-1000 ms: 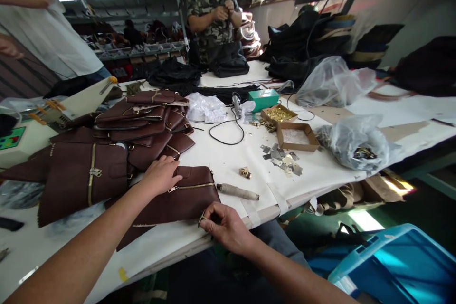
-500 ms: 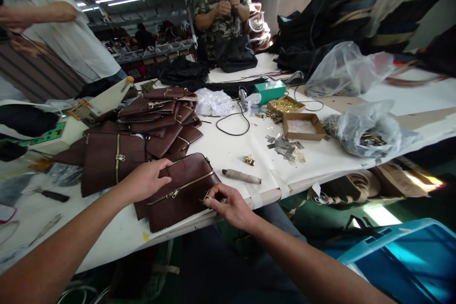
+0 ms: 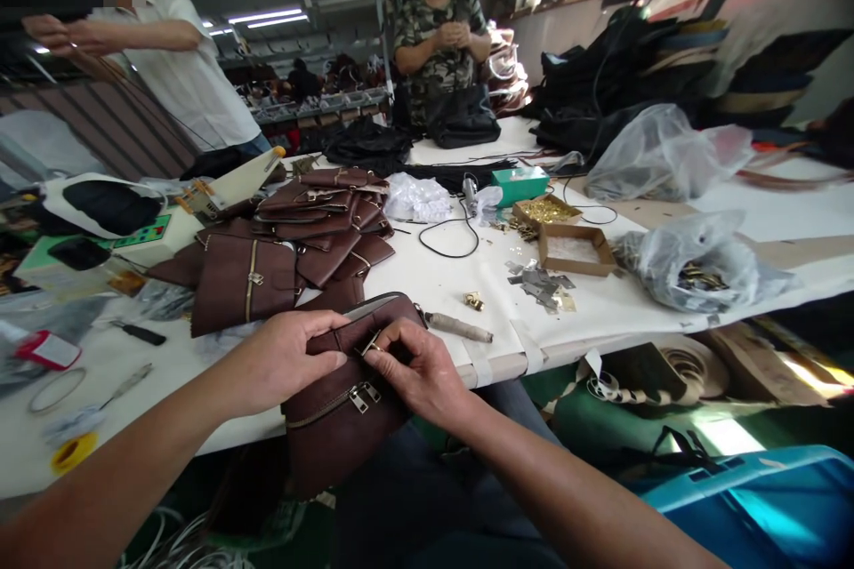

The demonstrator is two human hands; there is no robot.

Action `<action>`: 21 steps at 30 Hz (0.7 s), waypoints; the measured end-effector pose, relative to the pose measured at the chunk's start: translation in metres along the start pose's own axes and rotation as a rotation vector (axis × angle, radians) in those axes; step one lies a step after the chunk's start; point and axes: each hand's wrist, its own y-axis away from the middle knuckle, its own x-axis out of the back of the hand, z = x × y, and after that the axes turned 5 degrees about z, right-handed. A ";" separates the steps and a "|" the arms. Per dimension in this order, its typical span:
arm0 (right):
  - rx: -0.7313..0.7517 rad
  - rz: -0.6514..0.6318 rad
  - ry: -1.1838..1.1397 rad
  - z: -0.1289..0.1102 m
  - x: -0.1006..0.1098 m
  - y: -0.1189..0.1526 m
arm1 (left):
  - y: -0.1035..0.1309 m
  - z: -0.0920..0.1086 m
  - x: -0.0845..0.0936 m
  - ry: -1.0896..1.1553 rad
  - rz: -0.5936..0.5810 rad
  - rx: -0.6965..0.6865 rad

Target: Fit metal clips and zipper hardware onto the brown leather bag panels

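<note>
A brown leather bag with a brass zipper and a metal zipper pull hangs partly over the table's front edge. My left hand grips its upper left edge, thumb on the front and fingers at the opening. Between the thumb and index finger of my right hand is a small brass-coloured metal fitting, held against the leather near the bag's top. Its exact kind is hard to make out. Just right of the bag lies a wrapped stick-like tool.
A heap of brown bags stands behind my left hand. Metal plates, a cardboard tray and a plastic bag of fittings lie to the right. A blue crate stands below. Two people work across the table.
The bag has come toward me, past the table edge. My right hand has moved up and left with the fitting, from the bag's right side to near its top.
</note>
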 end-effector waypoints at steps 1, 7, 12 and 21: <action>-0.011 0.004 -0.002 -0.001 0.000 0.002 | 0.002 0.003 -0.002 -0.014 0.007 -0.008; -0.065 -0.015 -0.005 -0.008 0.004 0.007 | 0.010 0.007 -0.008 -0.109 0.062 -0.074; -0.123 -0.035 -0.023 -0.013 0.007 0.009 | 0.013 0.002 -0.016 -0.159 0.114 -0.103; -0.253 -0.084 -0.195 -0.017 0.017 0.009 | 0.014 0.001 -0.024 -0.056 0.121 -0.027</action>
